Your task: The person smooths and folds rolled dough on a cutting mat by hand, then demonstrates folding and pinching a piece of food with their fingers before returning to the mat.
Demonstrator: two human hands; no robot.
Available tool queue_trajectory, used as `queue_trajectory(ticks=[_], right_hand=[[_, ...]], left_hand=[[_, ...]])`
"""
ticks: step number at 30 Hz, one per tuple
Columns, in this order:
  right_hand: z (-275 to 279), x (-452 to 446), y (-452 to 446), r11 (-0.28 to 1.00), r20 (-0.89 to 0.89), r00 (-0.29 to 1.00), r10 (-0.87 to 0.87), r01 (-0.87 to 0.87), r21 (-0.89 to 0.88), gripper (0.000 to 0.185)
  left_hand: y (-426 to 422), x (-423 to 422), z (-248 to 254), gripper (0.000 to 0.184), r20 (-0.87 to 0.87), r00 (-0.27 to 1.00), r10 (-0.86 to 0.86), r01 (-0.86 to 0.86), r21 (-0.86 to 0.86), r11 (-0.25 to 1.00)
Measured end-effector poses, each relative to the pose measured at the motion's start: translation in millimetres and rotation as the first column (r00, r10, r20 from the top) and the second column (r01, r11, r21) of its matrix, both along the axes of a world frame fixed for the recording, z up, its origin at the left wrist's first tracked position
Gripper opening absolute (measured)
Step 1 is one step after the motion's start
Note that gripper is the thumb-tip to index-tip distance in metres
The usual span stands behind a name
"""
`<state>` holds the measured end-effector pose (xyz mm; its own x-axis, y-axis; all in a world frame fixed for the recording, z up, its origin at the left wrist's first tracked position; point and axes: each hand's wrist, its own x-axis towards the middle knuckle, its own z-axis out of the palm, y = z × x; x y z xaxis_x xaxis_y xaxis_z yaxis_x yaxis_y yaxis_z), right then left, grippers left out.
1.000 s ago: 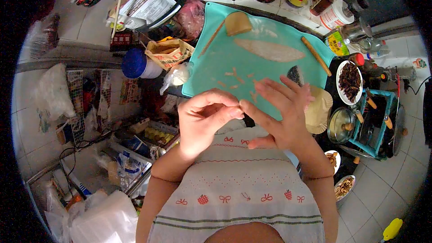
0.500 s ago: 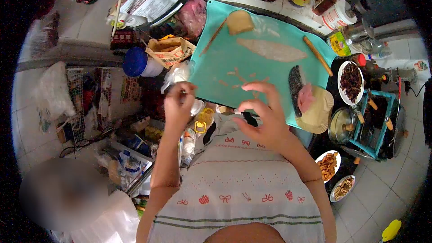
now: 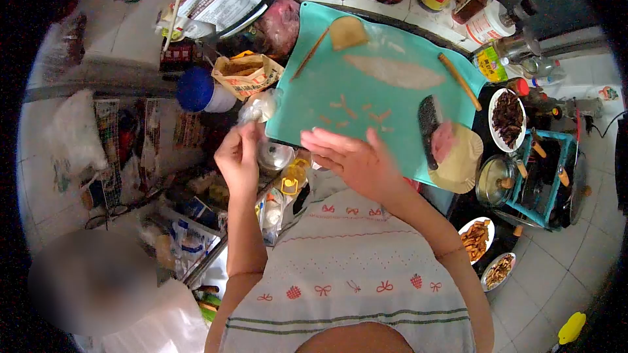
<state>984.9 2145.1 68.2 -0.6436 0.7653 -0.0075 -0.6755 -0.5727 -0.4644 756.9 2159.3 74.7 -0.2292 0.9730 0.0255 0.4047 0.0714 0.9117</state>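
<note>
My left hand (image 3: 238,160) has its fingertips pinched together at the lower end of a clear plastic bag (image 3: 260,106) with something white in it. Palm down, my right hand (image 3: 356,162) is over the front edge of the green mat (image 3: 386,108), its fingers stretched out and holding nothing. Several small dough strips (image 3: 348,111) lie scattered on the mat beyond it. Farther back are a long flat piece of dough (image 3: 396,72) and a tan block (image 3: 348,33). A dark knife blade (image 3: 428,127) lies at the right, by a pink cloth-like thing (image 3: 443,144).
A rolling pin (image 3: 460,82) lies on the mat's right side, with a round tan paper liner (image 3: 463,168) nearer me. Plates of food (image 3: 508,117) and a blue rack (image 3: 540,216) stand farther right. Bottles (image 3: 479,0) line the back. A blurred round shape fills the lower left.
My hands came apart from each other. My left hand moved left to the plastic bag; my right hand shifted left over the mat's front edge, fingers straightened. The blurred shape appeared at lower left.
</note>
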Motion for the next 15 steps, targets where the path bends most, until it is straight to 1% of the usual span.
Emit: queue_trajectory(ticks=[1,2,3,4,5,6,7,9,10,13,15], right_hand=[[7,4,1,0.998,-0.083,0.996,-0.031,0.027,-0.050,0.075],[10,7,2,0.997,-0.136,0.989,-0.051,0.043,-0.060,0.075],[12,9,3,0.996,-0.191,0.979,-0.070,0.058,-0.072,0.076],[14,11,4,0.994,-0.246,0.965,-0.090,0.071,-0.084,0.076],[15,11,4,0.994,-0.300,0.949,-0.100,0.079,-0.082,0.078],[16,12,3,0.993,-0.353,0.929,-0.110,0.087,-0.082,0.080],[16,13,2,0.992,-0.405,0.906,-0.121,0.095,-0.083,0.083],[19,17,0,0.991,-0.447,0.885,-0.132,0.109,-0.077,0.085],[19,18,-2,0.990,-0.468,0.873,-0.139,0.117,-0.076,0.086],[21,21,-4,0.990,-0.503,0.854,-0.136,0.132,-0.045,0.088],[24,24,-5,0.991,-0.501,0.855,-0.134,0.128,-0.046,0.089]], left_hand=[[8,42,30,0.029,0.335,0.942,-0.014,-0.064,0.221,0.973],[6,35,32,0.035,0.523,0.829,-0.199,0.108,0.199,0.974],[2,29,38,0.042,0.682,0.645,-0.346,0.279,0.211,0.937],[-1,31,42,0.046,0.858,0.362,-0.365,0.338,0.243,0.909],[-3,35,47,0.051,0.942,0.043,-0.332,0.383,0.292,0.876],[-6,38,47,0.058,0.925,-0.005,-0.379,0.406,0.348,0.845],[-7,41,49,0.059,0.935,-0.060,-0.350,0.421,0.342,0.840],[-10,47,53,0.060,0.945,-0.169,-0.280,0.453,0.327,0.830],[-9,51,54,0.061,0.941,-0.176,-0.289,0.467,0.338,0.817],[-8,57,51,0.061,0.948,-0.204,-0.245,0.488,0.315,0.814],[-7,60,48,0.060,0.949,-0.212,-0.233,0.505,0.311,0.805]])
